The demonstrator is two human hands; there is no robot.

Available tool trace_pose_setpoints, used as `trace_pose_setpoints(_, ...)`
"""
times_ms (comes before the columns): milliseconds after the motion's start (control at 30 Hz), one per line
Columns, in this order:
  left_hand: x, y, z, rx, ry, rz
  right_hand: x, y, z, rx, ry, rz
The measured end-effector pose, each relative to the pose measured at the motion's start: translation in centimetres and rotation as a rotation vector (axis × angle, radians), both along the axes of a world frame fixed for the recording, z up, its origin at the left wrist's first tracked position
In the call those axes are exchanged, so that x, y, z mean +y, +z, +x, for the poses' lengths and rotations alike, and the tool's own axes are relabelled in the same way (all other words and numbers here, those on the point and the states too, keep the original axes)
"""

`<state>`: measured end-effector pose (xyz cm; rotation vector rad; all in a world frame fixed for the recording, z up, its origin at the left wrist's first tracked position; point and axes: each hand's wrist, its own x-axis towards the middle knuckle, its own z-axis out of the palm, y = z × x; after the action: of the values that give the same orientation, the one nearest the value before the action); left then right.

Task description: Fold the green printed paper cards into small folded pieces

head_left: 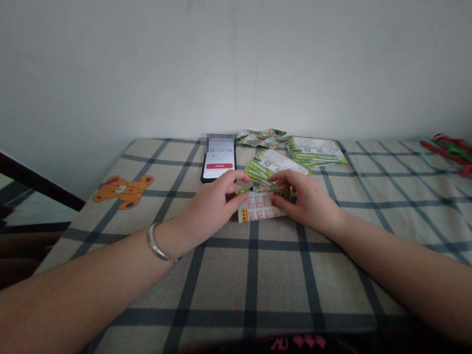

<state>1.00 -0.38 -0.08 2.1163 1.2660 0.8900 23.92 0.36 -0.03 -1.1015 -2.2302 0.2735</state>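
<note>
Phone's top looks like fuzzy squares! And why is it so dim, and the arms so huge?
In the head view, a pixelated patch covers the top of the phone; the light is dim and flat, with only soft shadows under the left hand and right hand pinching the leaflet; the forearms stretch wide toward the bottom corners, which is lens distortion.

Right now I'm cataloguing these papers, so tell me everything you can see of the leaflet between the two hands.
The leaflet is thin paper, pale with orange and red printed blocks. Its far edge is turned up into a green and yellow strip. It lies on the checked cloth, near flat. The left hand pinches its left end, the right hand its right end.
</note>
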Motion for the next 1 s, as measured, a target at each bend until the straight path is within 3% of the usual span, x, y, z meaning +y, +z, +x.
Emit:
trace_pose_setpoints(333, 0.18, -0.11, -0.14, 0.011, 0.006, -0.010, 0.28, -0.15, 0.06, 0.077, -0.049, -0.164)
trace_pose_setpoints(600, 0.57, -0.28, -0.46, 0.053, -0.011, 0.055, 0.35, -0.15, 0.16, 0.124, -0.040, -0.193)
trace_pose_setpoints(1000, 0.90, -0.37, -0.79, 0.018, -0.034, 0.015, 0.51, -0.34, 0.63, 0.084, -0.062, -0.191)
